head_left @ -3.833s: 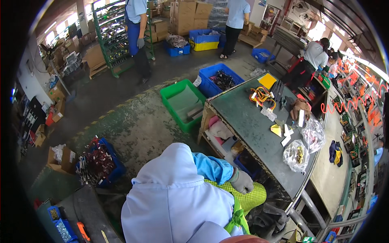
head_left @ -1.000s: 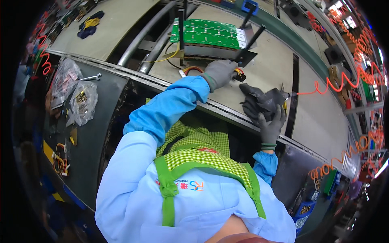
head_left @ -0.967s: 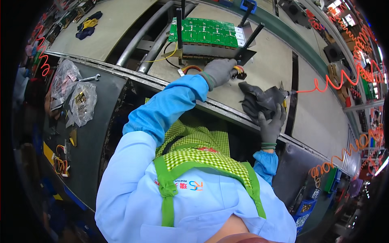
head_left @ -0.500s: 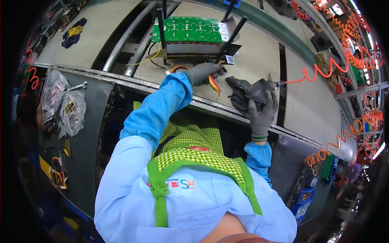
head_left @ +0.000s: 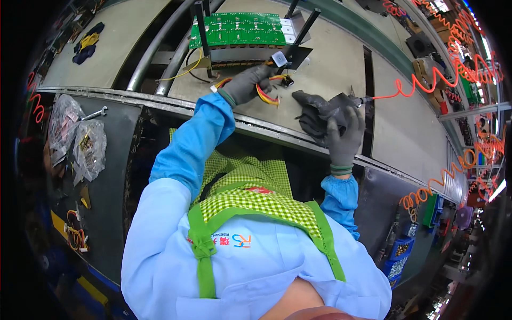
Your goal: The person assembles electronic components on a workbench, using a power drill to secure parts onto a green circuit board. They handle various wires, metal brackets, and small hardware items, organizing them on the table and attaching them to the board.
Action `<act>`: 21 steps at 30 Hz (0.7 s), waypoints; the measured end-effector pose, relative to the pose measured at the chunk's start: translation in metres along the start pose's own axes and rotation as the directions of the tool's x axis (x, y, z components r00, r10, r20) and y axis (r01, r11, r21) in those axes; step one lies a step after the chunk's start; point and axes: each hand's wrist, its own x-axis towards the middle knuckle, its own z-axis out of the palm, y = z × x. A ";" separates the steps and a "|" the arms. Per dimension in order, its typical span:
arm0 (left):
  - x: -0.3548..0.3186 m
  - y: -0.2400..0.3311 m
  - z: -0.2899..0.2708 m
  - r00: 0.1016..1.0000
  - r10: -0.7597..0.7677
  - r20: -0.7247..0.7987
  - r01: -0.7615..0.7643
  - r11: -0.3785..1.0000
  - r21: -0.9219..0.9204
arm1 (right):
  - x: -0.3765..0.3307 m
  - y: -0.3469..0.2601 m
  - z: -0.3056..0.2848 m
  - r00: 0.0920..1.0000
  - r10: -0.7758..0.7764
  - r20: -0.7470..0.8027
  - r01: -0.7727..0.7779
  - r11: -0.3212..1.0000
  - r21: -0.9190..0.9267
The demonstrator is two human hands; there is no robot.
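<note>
A green circuit board (head_left: 237, 29) sits on a black framed unit on the beige conveyor bench (head_left: 341, 64). Red and yellow wires (head_left: 265, 96) trail from the unit's base. My left hand (head_left: 246, 82), in a grey glove, reaches forward and closes on these wires just below the unit. My right hand (head_left: 345, 136), also gloved, lies with fingers spread on a crumpled dark cloth (head_left: 316, 109). A small tool (head_left: 358, 100) on a red coiled hose (head_left: 421, 80) sits just beyond its fingertips.
Clear plastic bags of parts (head_left: 77, 141) and a wrench (head_left: 97, 113) lie on the dark side table at left. Dark gloves (head_left: 87, 41) rest far left on the bench. Orange coiled hoses (head_left: 464, 160) hang at right, and blue bins (head_left: 400, 248) stand lower right.
The view swung from the workshop floor down to the bench. Over the last second my left hand stayed at the wires by the unit, and my right hand slid further onto the dark cloth.
</note>
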 end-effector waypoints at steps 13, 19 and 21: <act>-0.025 -0.014 -0.003 0.960 0.064 -0.272 -0.088 0.993 -0.078 | 0.019 -0.034 0.127 0.330 0.227 0.916 -0.851 -0.348 0.393; -0.001 -0.049 -0.043 0.954 0.107 -0.279 0.042 0.878 0.478 | 0.031 -0.013 0.182 0.407 0.056 0.912 -0.752 -0.545 0.370; -0.021 -0.028 -0.020 0.940 0.335 0.057 -0.078 0.051 0.996 | 0.037 0.018 0.189 0.354 -0.166 0.921 -0.676 -0.726 0.129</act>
